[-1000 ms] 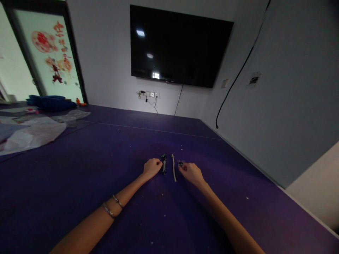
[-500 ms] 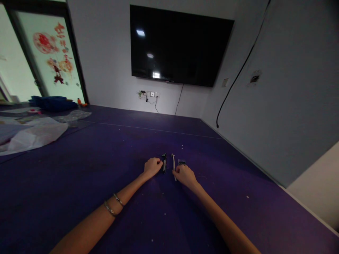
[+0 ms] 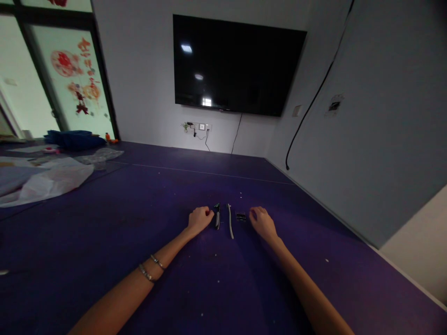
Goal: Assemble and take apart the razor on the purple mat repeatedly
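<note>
My left hand rests on the purple surface with its fingers curled in. Close to its fingertips lies a dark razor with a grey strip on its handle; whether they touch is hard to tell. To the right of the razor lies a white toothbrush, head pointing away from me. Beyond that is a small clear case with dark contents. My right hand is just right of the case and apart from it, fingers curled with nothing visible in them.
A crumpled clear plastic bag and a dark blue cloth item lie at the far left. A large black television hangs on the back wall. A black cable dangles along the right wall. Small white specks dot the surface.
My right hand has let go of the toothbrush and moved right, past the small case, which now shows fully. My left hand has stayed beside the razor. The view has tilted slightly up.
</note>
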The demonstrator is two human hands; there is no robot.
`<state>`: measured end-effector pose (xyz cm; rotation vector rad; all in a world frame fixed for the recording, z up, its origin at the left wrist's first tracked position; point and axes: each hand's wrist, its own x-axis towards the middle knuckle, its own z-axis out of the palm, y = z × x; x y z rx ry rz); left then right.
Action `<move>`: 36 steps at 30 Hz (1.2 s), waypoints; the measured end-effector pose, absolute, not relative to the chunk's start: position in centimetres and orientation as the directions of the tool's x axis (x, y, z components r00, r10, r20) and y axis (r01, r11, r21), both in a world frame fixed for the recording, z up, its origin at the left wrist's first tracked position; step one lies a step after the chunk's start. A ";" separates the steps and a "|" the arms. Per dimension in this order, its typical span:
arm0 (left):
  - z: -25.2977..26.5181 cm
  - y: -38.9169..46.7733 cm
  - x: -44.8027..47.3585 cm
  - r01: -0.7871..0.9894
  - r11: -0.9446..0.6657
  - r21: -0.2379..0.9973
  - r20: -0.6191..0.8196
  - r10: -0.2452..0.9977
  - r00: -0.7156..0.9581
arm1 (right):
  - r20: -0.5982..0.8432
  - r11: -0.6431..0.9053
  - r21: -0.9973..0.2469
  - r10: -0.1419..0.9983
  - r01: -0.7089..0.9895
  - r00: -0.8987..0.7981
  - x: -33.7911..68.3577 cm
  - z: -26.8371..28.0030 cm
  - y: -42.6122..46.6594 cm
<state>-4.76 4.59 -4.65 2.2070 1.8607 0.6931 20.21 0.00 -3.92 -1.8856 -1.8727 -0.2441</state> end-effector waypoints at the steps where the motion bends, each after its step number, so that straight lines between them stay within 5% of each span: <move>1: -4.6 4.8 -5.1 0.893 -0.205 0.400 0.253 0.961 0.107 | 0.439 0.044 -0.175 0.898 0.984 0.038 21.2 -4.4 0.2; 6: -4.7 6.3 -7.7 0.932 -0.305 0.195 0.460 0.868 0.187 | 0.298 -0.038 -0.137 0.951 0.990 0.078 24.0 -7.0 1.1; 11: -5.7 7.6 -9.9 0.943 -0.324 0.074 0.452 0.854 0.258 | 0.258 -0.062 -0.140 0.961 0.988 0.097 24.3 -7.8 1.6; 17: -6.3 8.2 -10.1 0.949 -0.298 0.102 0.256 0.930 0.264 | 0.260 -0.061 -0.133 0.961 0.989 0.094 24.3 -7.6 1.5; 36: -5.6 7.7 -9.8 0.948 -0.283 0.148 0.239 0.940 0.244 | 0.254 -0.065 -0.122 0.963 0.990 0.095 24.1 -7.4 1.2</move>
